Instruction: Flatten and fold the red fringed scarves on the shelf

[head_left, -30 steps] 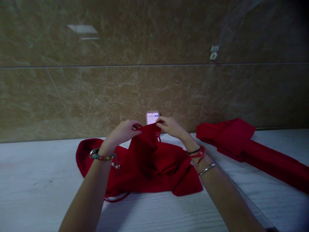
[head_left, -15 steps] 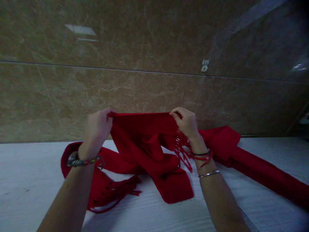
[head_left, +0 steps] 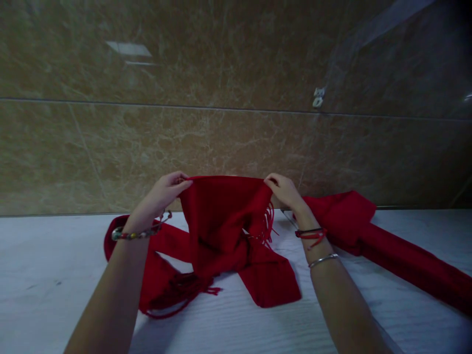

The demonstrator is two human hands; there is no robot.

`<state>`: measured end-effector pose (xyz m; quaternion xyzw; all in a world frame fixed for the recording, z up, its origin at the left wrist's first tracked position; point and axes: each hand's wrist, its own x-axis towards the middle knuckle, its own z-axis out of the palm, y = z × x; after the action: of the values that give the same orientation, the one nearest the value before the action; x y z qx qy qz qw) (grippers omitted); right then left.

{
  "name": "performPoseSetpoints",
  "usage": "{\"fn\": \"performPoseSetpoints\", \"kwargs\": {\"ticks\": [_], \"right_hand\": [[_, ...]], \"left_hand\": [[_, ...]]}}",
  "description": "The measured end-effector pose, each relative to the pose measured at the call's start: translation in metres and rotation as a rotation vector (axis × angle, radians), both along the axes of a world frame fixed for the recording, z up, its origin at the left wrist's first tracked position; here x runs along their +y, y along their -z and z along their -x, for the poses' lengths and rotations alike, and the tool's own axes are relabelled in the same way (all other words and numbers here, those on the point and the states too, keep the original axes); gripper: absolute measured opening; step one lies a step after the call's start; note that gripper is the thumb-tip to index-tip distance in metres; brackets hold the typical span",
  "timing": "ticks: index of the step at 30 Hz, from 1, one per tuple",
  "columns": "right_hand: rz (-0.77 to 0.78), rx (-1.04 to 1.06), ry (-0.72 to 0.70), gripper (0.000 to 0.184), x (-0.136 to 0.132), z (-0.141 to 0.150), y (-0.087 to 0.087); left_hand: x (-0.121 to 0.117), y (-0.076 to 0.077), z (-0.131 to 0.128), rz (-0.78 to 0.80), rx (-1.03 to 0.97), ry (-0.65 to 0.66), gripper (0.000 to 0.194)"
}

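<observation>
A red fringed scarf (head_left: 228, 211) is stretched between my two hands, its top edge lifted in front of the wall. My left hand (head_left: 167, 191) pinches the upper left corner between thumb and fingers. The upper right corner is gripped by my right hand (head_left: 283, 189), with tassels hanging just below it. Lower parts of the scarf lie loosely bunched on the white table (head_left: 55, 275). One fringed end (head_left: 177, 292) rests at the lower left, partly behind my left forearm. A flat folded part sticks out at the lower right.
Another red cloth (head_left: 342, 216), folded into a long strip, lies to the right and runs out of view. Behind the table rises a brown marble-tiled wall (head_left: 147, 142) with a small white fitting (head_left: 318, 97) on it.
My hands have moved apart, spreading the scarf's upper edge wide, then slightly closer together again. The phone seen behind the scarf earlier is now hidden. The fringed end has come into view.
</observation>
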<state>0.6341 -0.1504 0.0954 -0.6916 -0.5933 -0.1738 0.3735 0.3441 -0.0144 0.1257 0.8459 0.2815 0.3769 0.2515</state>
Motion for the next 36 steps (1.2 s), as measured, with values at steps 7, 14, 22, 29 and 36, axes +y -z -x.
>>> {"fn": "performPoseSetpoints", "kwargs": {"ticks": [7, 14, 22, 29, 36], "right_hand": [[0.254, 0.038, -0.228, 0.019, -0.014, 0.026, -0.012], [0.350, 0.006, -0.453, 0.016, 0.007, 0.089, -0.003], [0.312, 0.076, -0.334, 0.018, -0.006, 0.035, -0.012], [0.283, 0.081, -0.474, 0.022, -0.005, 0.072, -0.010], [0.318, -0.118, -0.423, 0.013, 0.001, 0.103, -0.006]], "left_hand": [[-0.029, 0.006, -0.025, -0.017, 0.200, 0.240, 0.037], [-0.039, 0.006, -0.033, -0.095, 0.238, 0.164, 0.042], [-0.015, 0.014, -0.020, -0.003, 0.419, 0.294, 0.037], [-0.039, 0.006, -0.027, -0.135, 0.468, 0.306, 0.034], [-0.040, -0.001, -0.017, -0.210, 0.496, 0.242, 0.028]]}}
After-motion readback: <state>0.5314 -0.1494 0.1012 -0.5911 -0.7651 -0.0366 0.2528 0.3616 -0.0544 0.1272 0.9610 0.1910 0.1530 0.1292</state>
